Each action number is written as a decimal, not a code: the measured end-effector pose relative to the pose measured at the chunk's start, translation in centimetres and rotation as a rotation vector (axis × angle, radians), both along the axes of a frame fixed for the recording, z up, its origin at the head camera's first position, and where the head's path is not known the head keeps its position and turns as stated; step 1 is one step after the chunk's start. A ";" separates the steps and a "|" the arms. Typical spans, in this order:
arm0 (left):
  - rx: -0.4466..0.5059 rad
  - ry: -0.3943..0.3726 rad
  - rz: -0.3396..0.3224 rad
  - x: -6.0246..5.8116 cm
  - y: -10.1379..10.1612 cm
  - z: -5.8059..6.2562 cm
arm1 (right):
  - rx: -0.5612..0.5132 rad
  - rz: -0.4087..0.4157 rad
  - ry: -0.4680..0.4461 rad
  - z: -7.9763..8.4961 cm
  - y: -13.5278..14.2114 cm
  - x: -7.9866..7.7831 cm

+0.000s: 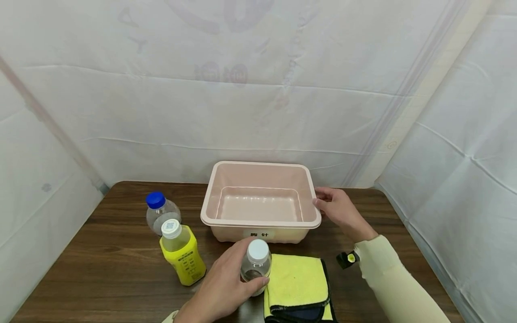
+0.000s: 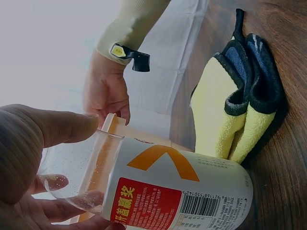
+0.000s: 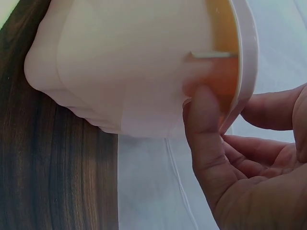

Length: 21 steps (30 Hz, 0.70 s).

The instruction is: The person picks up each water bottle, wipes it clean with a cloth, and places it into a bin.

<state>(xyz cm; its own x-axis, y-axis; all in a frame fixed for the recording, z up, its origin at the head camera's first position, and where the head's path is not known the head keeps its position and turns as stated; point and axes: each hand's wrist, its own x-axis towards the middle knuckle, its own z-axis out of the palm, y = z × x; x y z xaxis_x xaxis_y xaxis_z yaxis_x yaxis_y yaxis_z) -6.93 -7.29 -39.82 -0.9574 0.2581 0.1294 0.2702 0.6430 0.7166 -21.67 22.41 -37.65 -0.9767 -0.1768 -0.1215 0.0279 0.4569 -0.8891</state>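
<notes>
A clear bottle with a white cap is held in my left hand, thumb on one side and fingers round the other. The left wrist view shows its white label with a red patch, an orange mark and a barcode. My right hand grips the right rim of a pale pink plastic bin. In the right wrist view, fingers reach beneath that rim against the outer wall. The bin holds nothing visible and bears a front label with dark characters.
Left of the bin stand a clear bottle with a blue cap and a yellow-wrapped bottle with a white cap. A folded yellow cloth with black edging lies right of the held bottle. White sheeting rises behind the brown table.
</notes>
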 end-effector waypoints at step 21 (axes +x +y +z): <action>0.033 -0.054 -0.044 0.0 -0.2 1.8 | -0.031 -0.024 -0.148 0.9 0.1 -1.6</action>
<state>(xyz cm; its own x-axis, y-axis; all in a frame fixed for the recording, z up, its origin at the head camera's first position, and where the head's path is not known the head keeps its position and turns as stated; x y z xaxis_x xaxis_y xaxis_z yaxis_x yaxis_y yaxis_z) -6.93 -7.54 -38.01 -0.9511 0.2964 0.0867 0.2577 0.6070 0.7517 -23.32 22.47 -36.73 -0.9526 -0.1591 -0.2591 0.1702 0.4272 -0.8880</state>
